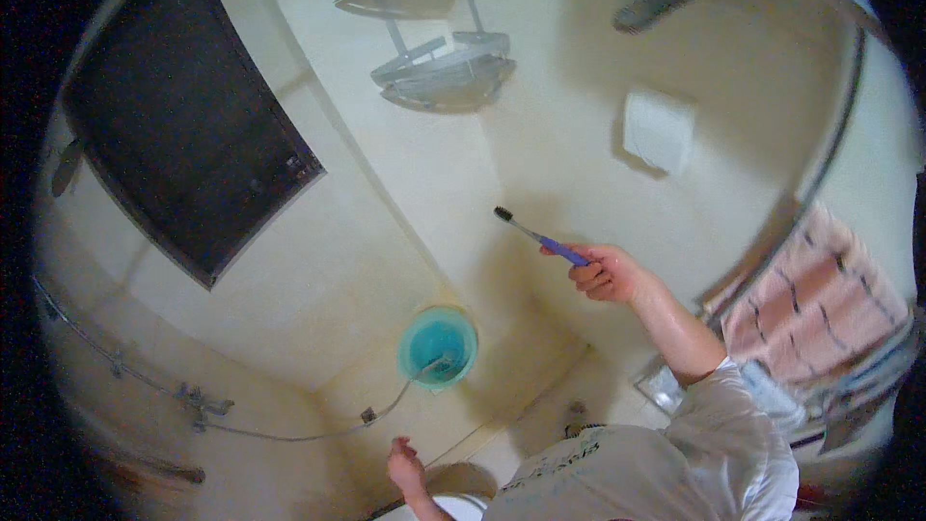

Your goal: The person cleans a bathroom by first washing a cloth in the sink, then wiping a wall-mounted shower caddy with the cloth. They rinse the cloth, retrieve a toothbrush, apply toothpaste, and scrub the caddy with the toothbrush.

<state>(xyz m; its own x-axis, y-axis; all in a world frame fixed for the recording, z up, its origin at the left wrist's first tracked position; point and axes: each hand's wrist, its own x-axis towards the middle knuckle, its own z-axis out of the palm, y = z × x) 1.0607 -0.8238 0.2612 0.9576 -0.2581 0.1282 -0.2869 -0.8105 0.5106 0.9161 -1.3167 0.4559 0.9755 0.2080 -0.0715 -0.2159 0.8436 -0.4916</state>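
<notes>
My right hand (606, 273) is stretched out in mid-air, closed around the purple handle of a toothbrush (566, 250). Its head of dark bristles points up and to the left, away from my fingers. Low in the view, my left hand (405, 464) hangs beside my body with its fingers partly curled; whether they are fully closed is too small to tell. Beyond the left hand, a turquoise plastic bucket (412, 318) stands on the floor by the wall. The end of a shower hose (402, 398) reaches into it.
At the left, a shower mixer tap (206, 405) is fixed to the wall near a dark window (188, 108). Two-tier metal corner shelves (441, 76) hang ahead. A white toilet-paper holder (657, 132) is on the right wall, with a pink checked towel (814, 304) nearer me.
</notes>
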